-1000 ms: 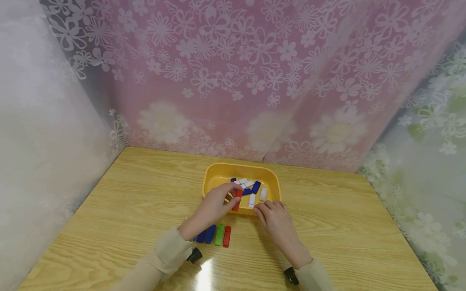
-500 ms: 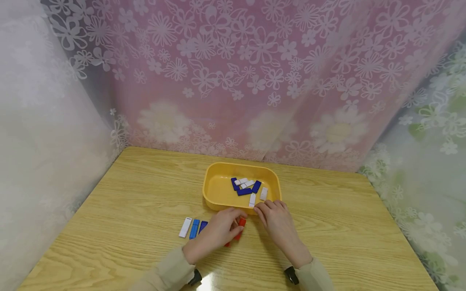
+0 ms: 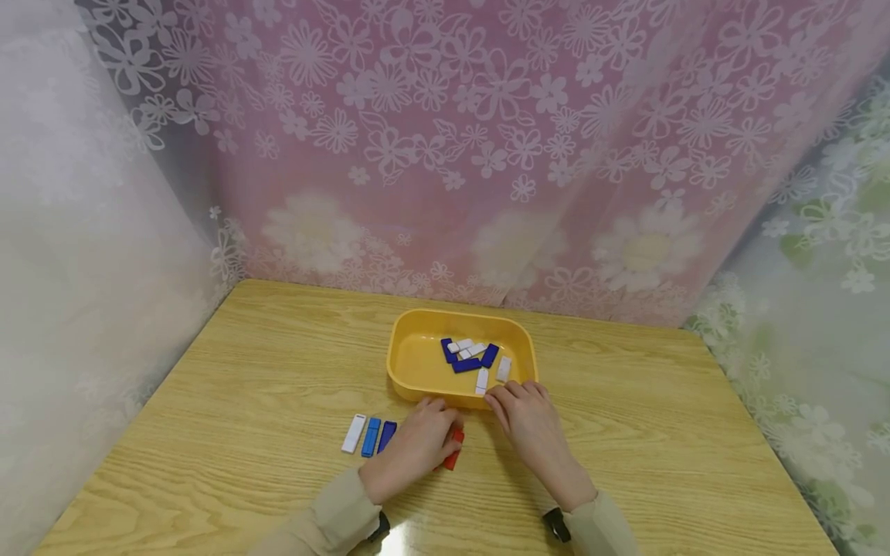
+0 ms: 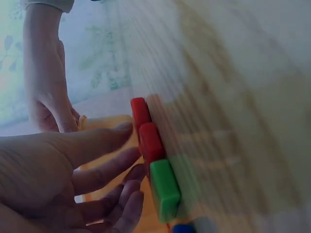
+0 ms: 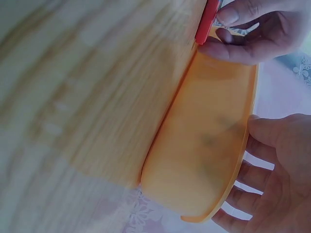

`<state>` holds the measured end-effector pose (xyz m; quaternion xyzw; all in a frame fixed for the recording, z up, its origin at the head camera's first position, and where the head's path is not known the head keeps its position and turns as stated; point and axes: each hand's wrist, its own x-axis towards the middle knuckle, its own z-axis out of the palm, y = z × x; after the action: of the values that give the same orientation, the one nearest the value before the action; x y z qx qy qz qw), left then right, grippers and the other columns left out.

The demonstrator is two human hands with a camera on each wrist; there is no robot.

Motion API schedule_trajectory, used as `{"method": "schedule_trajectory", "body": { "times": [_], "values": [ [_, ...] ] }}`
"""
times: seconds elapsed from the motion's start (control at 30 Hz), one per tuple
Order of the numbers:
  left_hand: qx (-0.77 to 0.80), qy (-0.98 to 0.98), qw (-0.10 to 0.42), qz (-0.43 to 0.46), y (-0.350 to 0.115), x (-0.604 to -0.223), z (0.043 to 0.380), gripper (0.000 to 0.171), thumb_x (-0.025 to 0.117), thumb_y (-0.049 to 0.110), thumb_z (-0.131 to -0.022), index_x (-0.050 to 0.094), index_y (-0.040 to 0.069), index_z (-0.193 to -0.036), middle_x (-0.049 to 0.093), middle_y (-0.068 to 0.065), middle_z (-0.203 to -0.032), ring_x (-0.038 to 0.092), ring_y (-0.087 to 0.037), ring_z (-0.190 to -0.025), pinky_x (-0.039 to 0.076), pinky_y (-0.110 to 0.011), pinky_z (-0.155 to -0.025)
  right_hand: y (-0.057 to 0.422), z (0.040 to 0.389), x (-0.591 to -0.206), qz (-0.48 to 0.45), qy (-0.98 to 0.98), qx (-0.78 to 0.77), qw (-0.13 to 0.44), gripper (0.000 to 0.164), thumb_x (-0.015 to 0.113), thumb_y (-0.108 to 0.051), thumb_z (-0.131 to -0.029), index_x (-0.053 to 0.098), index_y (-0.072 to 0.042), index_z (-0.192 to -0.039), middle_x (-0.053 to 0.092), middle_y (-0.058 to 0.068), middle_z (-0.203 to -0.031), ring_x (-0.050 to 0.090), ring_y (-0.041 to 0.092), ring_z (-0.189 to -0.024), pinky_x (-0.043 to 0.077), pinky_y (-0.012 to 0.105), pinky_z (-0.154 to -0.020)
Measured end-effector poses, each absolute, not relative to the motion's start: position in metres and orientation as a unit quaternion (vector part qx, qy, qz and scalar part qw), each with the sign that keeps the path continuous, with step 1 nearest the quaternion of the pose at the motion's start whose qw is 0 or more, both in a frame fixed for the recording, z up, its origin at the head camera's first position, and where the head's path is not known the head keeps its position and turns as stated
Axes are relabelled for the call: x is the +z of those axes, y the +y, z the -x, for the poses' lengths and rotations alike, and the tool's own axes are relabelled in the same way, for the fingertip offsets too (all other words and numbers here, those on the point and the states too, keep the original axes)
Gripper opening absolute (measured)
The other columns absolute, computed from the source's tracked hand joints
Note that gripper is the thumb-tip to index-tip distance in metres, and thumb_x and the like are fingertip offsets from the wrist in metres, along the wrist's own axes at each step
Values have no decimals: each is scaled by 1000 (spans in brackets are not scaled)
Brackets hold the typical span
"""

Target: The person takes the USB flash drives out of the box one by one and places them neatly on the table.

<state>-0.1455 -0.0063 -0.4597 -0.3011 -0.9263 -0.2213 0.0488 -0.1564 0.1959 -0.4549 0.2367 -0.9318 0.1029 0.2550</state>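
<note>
In the head view my left hand (image 3: 416, 444) is low over the table in front of a yellow plastic bin (image 3: 417, 388). Beside its thumb lies a red stick (image 3: 453, 452), shaped like a capped USB stick. The left wrist view shows the thumb and fingers apart, close to that stick, with a second red stick (image 4: 151, 141) and a green one (image 4: 165, 189) in line with it. My right hand (image 3: 531, 425) grips the bin's near right rim, thumb outside and fingers over the edge. Inside the bin lie several dark blue sticks (image 3: 467, 366) and white sticks (image 3: 504, 369).
Left of my left hand a white stick (image 3: 354, 433), a light blue stick (image 3: 371, 438) and a dark blue stick (image 3: 386, 436) lie in a row on the wooden table (image 3: 243, 401). A pink flowered curtain (image 3: 431, 154) hangs along the table's back edge.
My left hand has carried the red stick from the bin toward me, down to the end of the row, and its fingers have loosened from it. The right hand has stayed on the rim.
</note>
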Motion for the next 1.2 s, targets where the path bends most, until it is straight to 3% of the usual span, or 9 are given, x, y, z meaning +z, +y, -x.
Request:
{"method": "schedule_trajectory", "body": {
  "times": [0.23, 0.47, 0.6, 0.8, 0.93, 1.2],
  "values": [
    [-195, -914, 2, 357, -15, -455, 150, 33, 87, 33, -80, 77, 16, -106, 69, 5, -101, 49, -10, -87, 44, -26, -82, 196, 156, -454, -234, -935, 100, 248, 10, 71, -20, -96, 73, -12, -90, 65, 2, -80, 60, 26, -77, 50, 52, -87],
    [-185, -922, 6, 340, -21, -454, 148, 35, 88, 38, -77, 75, 16, -101, 69, 2, -102, 52, -13, -89, 46, -28, -83, 196, 157, -454, -237, -933, 97, 252, 9, 71, -19, -96, 73, -13, -91, 65, 1, -79, 60, 26, -76, 50, 52, -87],
    [-197, -925, 8, 325, -22, -454, 147, 35, 84, 39, -82, 73, 15, -104, 68, 1, -102, 54, -14, -91, 48, -28, -82, 196, 157, -455, -237, -932, 99, 255, 9, 71, -20, -95, 73, -13, -90, 66, 1, -79, 59, 27, -76, 50, 52, -87],
    [-289, -908, 72, 296, -27, -442, 153, 12, 71, 23, -97, 74, 13, -101, 69, 2, -92, 63, -11, -81, 52, -24, -69, 195, 157, -455, -244, -926, 95, 272, 8, 74, -18, -93, 73, -12, -89, 64, 2, -77, 58, 26, -74, 51, 51, -84],
    [-330, -899, 105, 268, -32, -431, 159, 7, 69, 17, -98, 75, 13, -98, 69, 2, -88, 64, -11, -74, 50, -22, -62, 195, 157, -455, -244, -925, 96, 274, 8, 74, -18, -92, 73, -11, -89, 64, 2, -77, 58, 26, -74, 51, 52, -84],
    [-338, -899, 139, 240, -41, -416, 183, 5, 70, 14, -97, 74, 13, -98, 70, 2, -90, 66, -11, -73, 52, -23, -62, 196, 158, -457, -240, -930, 101, 260, 8, 72, -19, -95, 73, -13, -90, 65, 0, -78, 59, 26, -75, 51, 52, -85]
  ]
}}
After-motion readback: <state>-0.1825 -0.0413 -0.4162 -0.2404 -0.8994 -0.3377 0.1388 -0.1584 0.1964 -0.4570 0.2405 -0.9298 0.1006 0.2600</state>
